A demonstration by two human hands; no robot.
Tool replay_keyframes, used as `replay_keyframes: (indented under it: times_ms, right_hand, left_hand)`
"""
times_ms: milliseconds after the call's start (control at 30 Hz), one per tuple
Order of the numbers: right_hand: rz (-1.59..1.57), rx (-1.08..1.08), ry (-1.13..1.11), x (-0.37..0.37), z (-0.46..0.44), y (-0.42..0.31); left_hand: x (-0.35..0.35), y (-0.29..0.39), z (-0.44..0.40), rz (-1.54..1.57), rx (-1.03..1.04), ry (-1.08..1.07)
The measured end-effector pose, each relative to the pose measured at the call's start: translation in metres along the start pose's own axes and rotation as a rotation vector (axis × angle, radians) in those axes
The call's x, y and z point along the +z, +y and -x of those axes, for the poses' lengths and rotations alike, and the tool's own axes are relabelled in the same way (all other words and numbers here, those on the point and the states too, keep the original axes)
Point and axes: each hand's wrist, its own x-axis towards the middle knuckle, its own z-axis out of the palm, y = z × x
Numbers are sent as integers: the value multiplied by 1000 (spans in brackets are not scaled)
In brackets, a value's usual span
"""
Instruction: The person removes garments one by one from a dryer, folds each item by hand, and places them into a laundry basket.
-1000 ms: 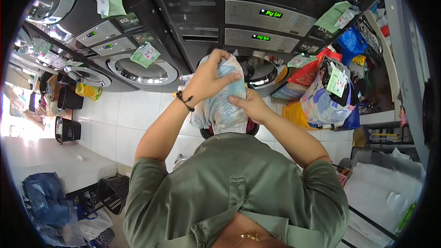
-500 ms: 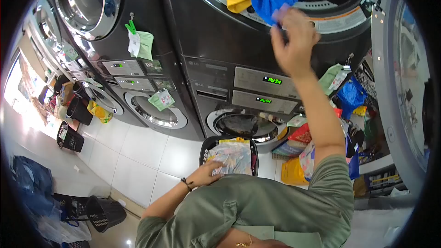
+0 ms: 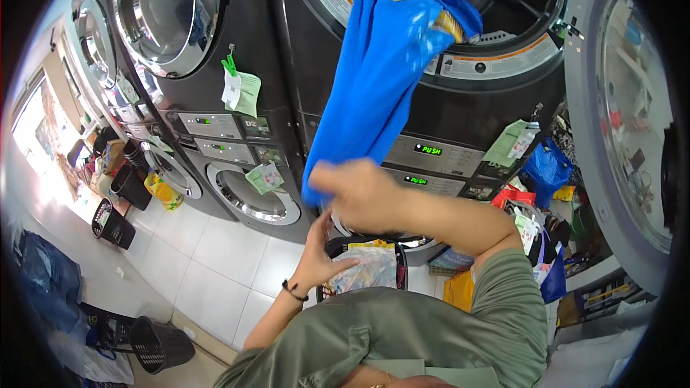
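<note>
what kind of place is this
Probably a laundromat or laundry shop: stacked front-loading machines, an open drum with blue cloth hanging out, and a basket of fabric below.

A blue cloth is stretched down from an open machine, gripped by the blurred right hand; the left hand is held open near a black basket.
</note>
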Motion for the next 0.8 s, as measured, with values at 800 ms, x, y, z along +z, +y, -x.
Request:
replay_keyframes:
  times_ms: [800]
  right_hand:
    - [-141,796,376,33,112,39]
  left_hand:
    - [15,-20,-47,-179,103,-184]
